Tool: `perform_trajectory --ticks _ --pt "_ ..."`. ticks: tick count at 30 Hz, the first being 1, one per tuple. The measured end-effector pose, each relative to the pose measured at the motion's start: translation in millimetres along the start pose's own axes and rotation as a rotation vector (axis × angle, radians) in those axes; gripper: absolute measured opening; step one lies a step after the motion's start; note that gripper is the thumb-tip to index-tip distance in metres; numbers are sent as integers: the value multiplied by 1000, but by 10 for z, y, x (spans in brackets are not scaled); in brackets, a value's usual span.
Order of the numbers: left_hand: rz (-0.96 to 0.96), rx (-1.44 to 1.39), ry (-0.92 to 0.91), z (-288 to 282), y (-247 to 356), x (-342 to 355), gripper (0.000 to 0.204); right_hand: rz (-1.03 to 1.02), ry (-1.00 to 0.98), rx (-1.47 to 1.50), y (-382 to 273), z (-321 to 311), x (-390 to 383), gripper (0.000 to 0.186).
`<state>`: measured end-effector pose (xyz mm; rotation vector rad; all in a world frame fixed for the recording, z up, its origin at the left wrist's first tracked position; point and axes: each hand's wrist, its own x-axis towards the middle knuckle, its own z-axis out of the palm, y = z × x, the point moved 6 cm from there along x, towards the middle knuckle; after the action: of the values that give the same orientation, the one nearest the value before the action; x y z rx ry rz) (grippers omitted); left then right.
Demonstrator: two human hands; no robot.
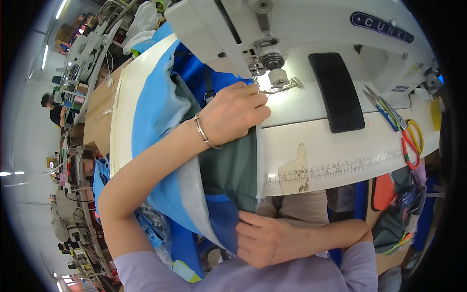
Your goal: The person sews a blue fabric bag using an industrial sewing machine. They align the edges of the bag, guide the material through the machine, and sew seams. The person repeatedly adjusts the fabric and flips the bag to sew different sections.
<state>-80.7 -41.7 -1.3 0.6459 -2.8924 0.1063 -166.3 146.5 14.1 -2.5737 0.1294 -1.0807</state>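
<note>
A large sewn piece of fabric [227,165], light blue, grey-green and dark blue with a pale edge strip, lies over the table and hangs off its front edge. Beside the needle of a white sewing machine [209,36], my left hand [237,111] presses on the fabric with its fingers curled together; the fingertips are partly hidden. A bracelet circles that wrist. Lower down, off the table's front edge, my right hand [265,239] grips the hanging dark blue corner. A black buckle or ring [209,95] shows on the fabric just left of my left hand.
A black phone [336,92] lies right of the needle on the white table [335,165]. Farther right are small snips [382,109] and red-and-yellow-handled scissors [406,134]. Fabric pieces [391,224] are piled below right. Another person [54,109] is far left, among more machines.
</note>
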Motion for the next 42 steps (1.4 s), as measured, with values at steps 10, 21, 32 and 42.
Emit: perform_trajectory --ticks 10,21,32,42 --pt "90 -196 -256 -114 416 -172 16 -21 -16 -96 -62 -26 -51 16" --pt "26 -315 -283 -442 526 -222 18 197 211 55 147 -149 -243 22" --pt "61 -310 -243 -356 522 -332 16 226 -73 -293 547 41 -245 26" --pt "106 -302 -301 -71 736 -281 14 141 -174 -338 459 -135 -401 21"
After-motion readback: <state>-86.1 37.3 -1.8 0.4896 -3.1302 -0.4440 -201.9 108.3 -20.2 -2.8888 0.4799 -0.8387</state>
